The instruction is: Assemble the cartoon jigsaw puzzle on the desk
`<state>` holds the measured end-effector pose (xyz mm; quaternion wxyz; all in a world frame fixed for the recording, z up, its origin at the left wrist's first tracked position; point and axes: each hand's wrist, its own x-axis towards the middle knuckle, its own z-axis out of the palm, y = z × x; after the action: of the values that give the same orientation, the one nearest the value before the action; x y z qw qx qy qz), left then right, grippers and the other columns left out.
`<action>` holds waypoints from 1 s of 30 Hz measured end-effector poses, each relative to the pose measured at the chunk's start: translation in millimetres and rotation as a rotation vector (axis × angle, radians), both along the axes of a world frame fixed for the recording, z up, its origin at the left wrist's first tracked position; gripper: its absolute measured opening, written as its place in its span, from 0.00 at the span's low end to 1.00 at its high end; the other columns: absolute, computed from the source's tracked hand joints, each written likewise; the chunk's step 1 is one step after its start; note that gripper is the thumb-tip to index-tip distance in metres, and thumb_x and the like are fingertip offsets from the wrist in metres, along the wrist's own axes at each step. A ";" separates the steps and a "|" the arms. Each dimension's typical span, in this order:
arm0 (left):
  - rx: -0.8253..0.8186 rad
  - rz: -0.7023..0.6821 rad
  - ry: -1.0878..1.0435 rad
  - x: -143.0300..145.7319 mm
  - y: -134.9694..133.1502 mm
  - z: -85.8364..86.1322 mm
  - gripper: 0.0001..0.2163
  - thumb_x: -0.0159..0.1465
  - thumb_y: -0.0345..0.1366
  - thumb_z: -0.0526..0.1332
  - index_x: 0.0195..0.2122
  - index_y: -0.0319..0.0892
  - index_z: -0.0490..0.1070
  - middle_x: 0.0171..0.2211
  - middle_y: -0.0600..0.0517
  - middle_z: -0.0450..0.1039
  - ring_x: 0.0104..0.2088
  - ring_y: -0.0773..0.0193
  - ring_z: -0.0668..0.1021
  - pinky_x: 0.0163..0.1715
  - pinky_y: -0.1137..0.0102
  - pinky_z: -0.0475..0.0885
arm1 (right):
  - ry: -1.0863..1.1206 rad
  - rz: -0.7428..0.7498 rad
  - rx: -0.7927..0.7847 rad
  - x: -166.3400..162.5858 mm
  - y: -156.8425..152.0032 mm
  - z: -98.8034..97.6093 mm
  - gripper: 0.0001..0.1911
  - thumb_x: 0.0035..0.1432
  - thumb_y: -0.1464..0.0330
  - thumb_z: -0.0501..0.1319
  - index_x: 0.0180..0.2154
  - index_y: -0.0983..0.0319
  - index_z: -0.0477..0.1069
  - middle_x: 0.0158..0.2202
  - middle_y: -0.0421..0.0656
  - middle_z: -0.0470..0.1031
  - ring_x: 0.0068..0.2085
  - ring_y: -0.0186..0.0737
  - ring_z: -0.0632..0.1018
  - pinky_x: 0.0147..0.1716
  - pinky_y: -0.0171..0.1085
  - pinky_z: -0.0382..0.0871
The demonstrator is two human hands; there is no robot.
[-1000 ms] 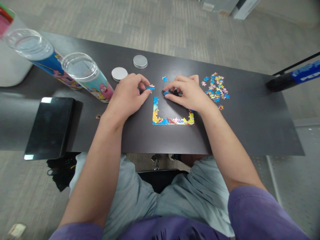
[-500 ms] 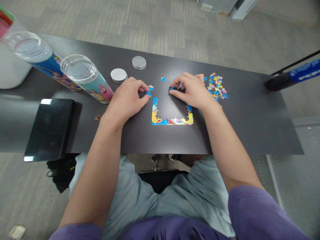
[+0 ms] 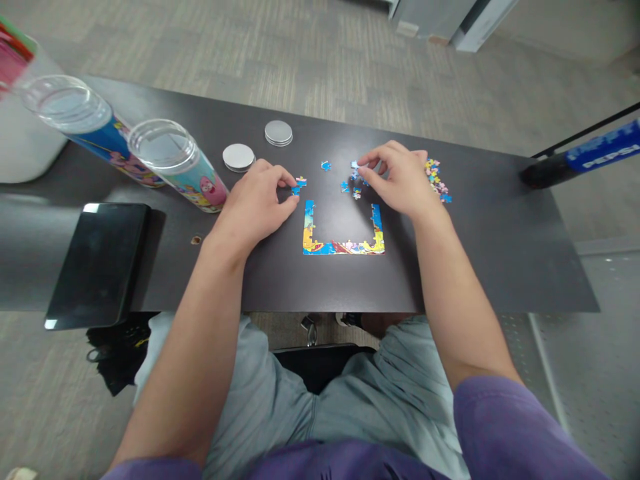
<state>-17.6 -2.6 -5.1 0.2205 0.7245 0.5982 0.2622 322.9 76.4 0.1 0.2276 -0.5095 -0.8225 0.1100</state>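
Note:
A partly built puzzle frame (image 3: pixel 343 244) lies on the dark table (image 3: pixel 500 253), shaped like a U. My left hand (image 3: pixel 257 203) rests beside its left arm, fingers pinched on a small blue puzzle piece (image 3: pixel 299 185). My right hand (image 3: pixel 397 177) hovers past the frame's right arm, thumb and forefinger pinched on another blue piece (image 3: pixel 356 165). A few loose blue pieces (image 3: pixel 351 189) lie under it, and a single one (image 3: pixel 326 165) sits further back. A pile of coloured pieces (image 3: pixel 437 179) shows just right of my right hand, partly hidden by it.
Two clear tubes with cartoon labels (image 3: pixel 175 163) (image 3: pixel 80 120) lie at the left, open ends toward me. Two round metal lids (image 3: pixel 239 157) (image 3: pixel 279 132) sit behind my left hand. A black tablet (image 3: pixel 97 260) overhangs the near left edge. A dark bottle (image 3: pixel 580 160) lies far right.
My right hand has moved back and to the right, lifting a blue piece and uncovering the frame's right arm. My left hand has barely shifted.

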 end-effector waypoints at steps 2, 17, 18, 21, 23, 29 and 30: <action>0.011 0.009 -0.001 -0.1 0.3 -2.1 0.09 0.74 0.37 0.75 0.54 0.47 0.89 0.49 0.46 0.81 0.43 0.50 0.83 0.57 0.51 0.82 | 0.010 0.009 0.004 -3.6 0.3 -5.9 0.08 0.81 0.60 0.71 0.55 0.49 0.88 0.55 0.49 0.89 0.51 0.62 0.85 0.68 0.67 0.68; -0.084 0.149 0.228 24.4 -2.8 19.1 0.11 0.84 0.40 0.72 0.64 0.53 0.90 0.60 0.46 0.87 0.51 0.48 0.87 0.52 0.54 0.81 | -0.070 -0.138 -0.048 -10.3 5.8 -6.8 0.21 0.86 0.68 0.62 0.69 0.49 0.87 0.61 0.52 0.87 0.57 0.64 0.88 0.73 0.68 0.68; -0.101 0.153 0.243 27.6 -4.1 23.0 0.11 0.85 0.40 0.71 0.65 0.53 0.90 0.60 0.46 0.87 0.52 0.47 0.87 0.52 0.54 0.80 | -0.076 -0.124 -0.055 -14.8 4.3 -7.1 0.21 0.87 0.68 0.63 0.70 0.49 0.87 0.61 0.51 0.87 0.58 0.63 0.89 0.74 0.69 0.68; -0.134 0.159 0.261 33.4 -6.0 29.4 0.13 0.86 0.40 0.70 0.67 0.56 0.90 0.60 0.46 0.87 0.56 0.43 0.88 0.51 0.55 0.79 | -0.122 -0.056 -0.043 -31.1 -1.0 -10.0 0.21 0.90 0.63 0.65 0.74 0.47 0.87 0.67 0.53 0.85 0.66 0.69 0.86 0.75 0.72 0.68; -0.138 0.155 0.254 34.0 -5.9 30.0 0.13 0.87 0.41 0.69 0.68 0.57 0.89 0.59 0.46 0.88 0.57 0.43 0.89 0.52 0.55 0.79 | -0.177 -0.006 -0.022 -41.5 -5.0 -11.0 0.20 0.92 0.58 0.66 0.76 0.45 0.87 0.72 0.55 0.83 0.72 0.75 0.82 0.76 0.75 0.67; -0.121 0.152 0.203 29.6 -3.6 25.7 0.15 0.87 0.41 0.70 0.71 0.55 0.87 0.57 0.48 0.90 0.55 0.44 0.89 0.52 0.55 0.78 | -0.217 0.086 -0.019 -55.0 -19.0 -1.7 0.15 0.92 0.57 0.68 0.68 0.46 0.92 0.71 0.55 0.83 0.71 0.78 0.81 0.74 0.77 0.67; -0.118 0.148 0.196 28.9 -3.1 24.9 0.15 0.86 0.41 0.70 0.70 0.55 0.88 0.57 0.48 0.91 0.54 0.44 0.89 0.52 0.54 0.78 | -0.208 0.096 -0.017 -55.3 -20.4 -0.2 0.14 0.91 0.58 0.69 0.67 0.47 0.92 0.70 0.55 0.84 0.71 0.78 0.81 0.74 0.77 0.67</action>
<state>11.3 -5.8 19.8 0.1832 0.6861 0.6832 0.1700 267.6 56.0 -0.1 0.1313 -0.4800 -0.8642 0.0744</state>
